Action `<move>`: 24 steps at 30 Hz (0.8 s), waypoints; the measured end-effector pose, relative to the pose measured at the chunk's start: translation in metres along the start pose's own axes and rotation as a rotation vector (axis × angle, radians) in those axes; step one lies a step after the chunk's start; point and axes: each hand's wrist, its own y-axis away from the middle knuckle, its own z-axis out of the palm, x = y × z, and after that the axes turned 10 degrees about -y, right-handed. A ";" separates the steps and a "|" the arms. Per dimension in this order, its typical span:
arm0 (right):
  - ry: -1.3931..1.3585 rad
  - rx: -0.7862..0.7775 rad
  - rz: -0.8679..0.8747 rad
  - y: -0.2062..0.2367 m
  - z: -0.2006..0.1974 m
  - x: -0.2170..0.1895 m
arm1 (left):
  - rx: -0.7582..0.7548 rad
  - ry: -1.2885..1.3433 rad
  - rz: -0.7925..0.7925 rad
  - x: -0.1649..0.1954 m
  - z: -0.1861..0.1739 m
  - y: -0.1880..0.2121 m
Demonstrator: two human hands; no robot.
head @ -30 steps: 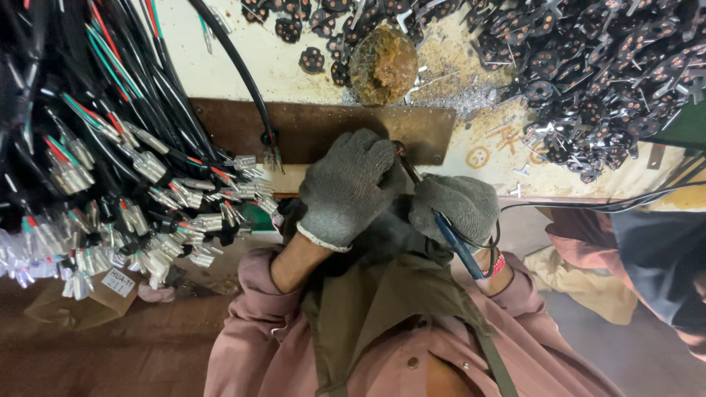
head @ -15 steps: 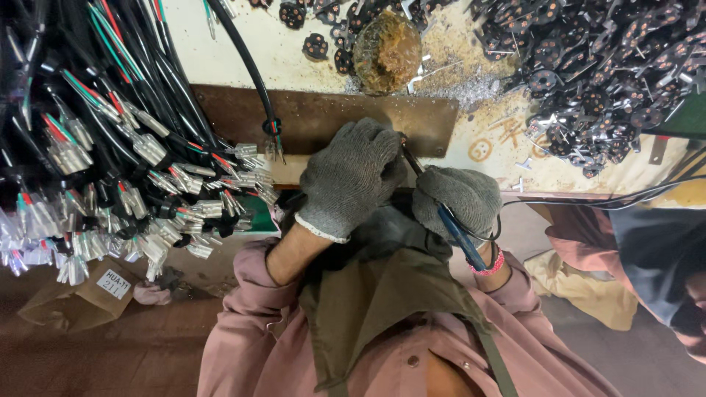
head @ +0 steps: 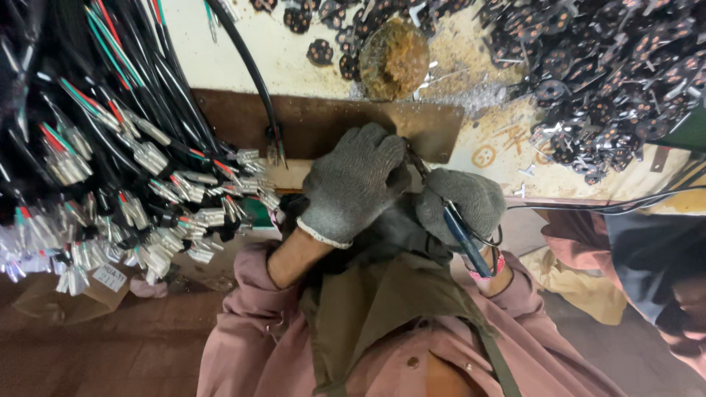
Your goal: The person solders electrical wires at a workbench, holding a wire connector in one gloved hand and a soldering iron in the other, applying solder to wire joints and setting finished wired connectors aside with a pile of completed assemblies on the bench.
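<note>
Gloved left hand [head: 353, 184] curled closed, contents hidden; right hand [head: 462, 202] grips blue-handled tool [head: 462, 235]; wire bundle [head: 125, 147] crowds left, black parts [head: 610, 73] far right.

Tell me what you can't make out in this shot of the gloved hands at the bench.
Head view only:
- The workpiece under the left hand: the grey glove covers it.
- The tip of the blue-handled tool in the right hand: hidden between the gloves.
- The wire bundle: cut off by the left and top edges.
- The black parts pile: too small to tell the pieces apart.

Left hand [head: 355, 184] shifted slightly toward right hand [head: 462, 202].
</note>
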 end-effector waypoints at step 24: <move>-0.062 0.024 0.063 0.009 0.001 0.009 | -0.016 -0.017 -0.026 0.001 -0.003 0.000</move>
